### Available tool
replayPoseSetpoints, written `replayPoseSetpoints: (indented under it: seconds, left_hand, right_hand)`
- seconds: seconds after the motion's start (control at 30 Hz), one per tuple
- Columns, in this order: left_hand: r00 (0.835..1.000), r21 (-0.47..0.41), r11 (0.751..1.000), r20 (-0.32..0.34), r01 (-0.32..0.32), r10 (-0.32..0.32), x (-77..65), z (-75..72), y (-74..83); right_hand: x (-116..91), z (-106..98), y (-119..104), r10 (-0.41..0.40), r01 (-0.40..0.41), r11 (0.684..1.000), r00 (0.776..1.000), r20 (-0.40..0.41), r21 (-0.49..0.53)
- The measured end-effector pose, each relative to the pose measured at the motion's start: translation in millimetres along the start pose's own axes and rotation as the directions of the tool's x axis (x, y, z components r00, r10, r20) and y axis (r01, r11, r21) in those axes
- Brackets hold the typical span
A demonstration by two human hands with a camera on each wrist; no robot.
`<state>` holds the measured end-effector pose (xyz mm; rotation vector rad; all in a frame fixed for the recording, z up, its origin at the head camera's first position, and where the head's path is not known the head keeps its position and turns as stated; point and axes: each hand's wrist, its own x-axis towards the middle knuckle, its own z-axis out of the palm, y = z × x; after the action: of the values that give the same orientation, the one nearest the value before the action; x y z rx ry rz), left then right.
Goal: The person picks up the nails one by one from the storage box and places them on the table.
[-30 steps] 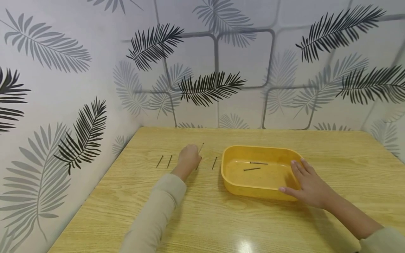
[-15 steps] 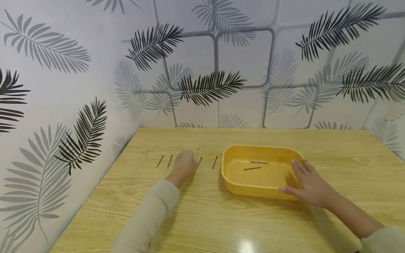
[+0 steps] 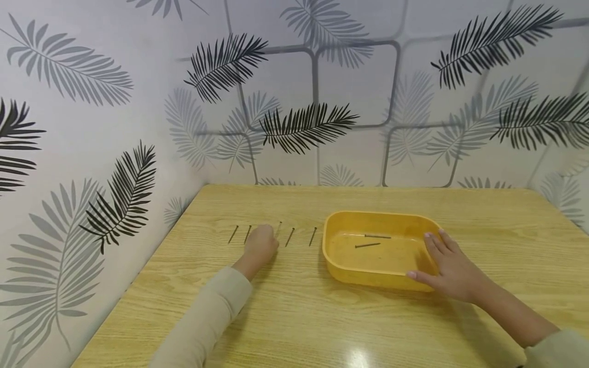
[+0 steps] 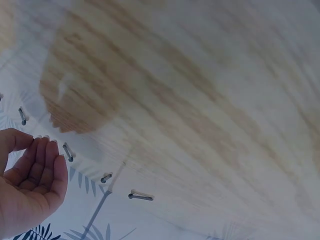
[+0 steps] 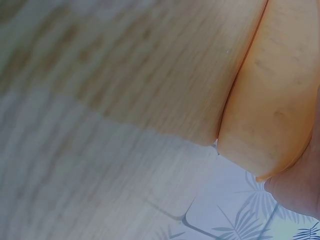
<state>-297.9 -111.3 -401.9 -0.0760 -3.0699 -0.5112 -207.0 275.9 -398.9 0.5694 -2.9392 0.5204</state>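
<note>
My left hand (image 3: 261, 245) pinches a nail (image 3: 278, 228) low over the table; only its head end shows beyond the fingers in the head view. Two nails lie to the left of that hand, one of them a slanted nail (image 3: 233, 234) furthest out. To its right lie another nail (image 3: 289, 237) and a nail (image 3: 312, 236) near the yellow tray (image 3: 342, 273). Inside the tray are two more nails, an upper nail (image 3: 377, 236) and a lower nail (image 3: 367, 245). My right hand (image 3: 453, 271) rests on the tray's right end with fingers spread, thumb on the near rim.
A light wood-grain table (image 3: 322, 327) carries everything. Behind and left of it stand walls with leaf-patterned wallpaper (image 3: 285, 76). In the right wrist view the tray's outer side (image 5: 275, 95) fills the right part.
Holding the nail, my left hand has moved left and slightly toward me, uncovering the nail on its right. My right hand and the tray stay put.
</note>
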Motion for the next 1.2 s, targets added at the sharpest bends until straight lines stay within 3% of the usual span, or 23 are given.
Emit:
replayPoseSetpoints:
  seconds: [0.53, 0.83, 1.2]
  left_hand:
    - [0.999, -0.068, 0.997, -0.015, -0.036, 0.035, -13.5, 1.5, -9.3]
    - [0.999, -0.014, 1.000, -0.023, -0.022, 0.022, -19.6, -1.2, -9.4]
    - [1.000, -0.020, 1.000, -0.009, -0.019, 0.019, -26.6, -2.5, -12.3]
  right_hand:
    - [-0.3, 1.6, 2.4, 0.001, -0.001, 1.000, 1.000, 0.000, -0.010]
    - [-0.1, -0.5, 0.8, 0.007, -0.007, 1.000, 1.000, 0.008, -0.010]
    - [-0.2, 0.2, 1.0, 0.000, 0.000, 1.000, 1.000, 0.004, 0.000]
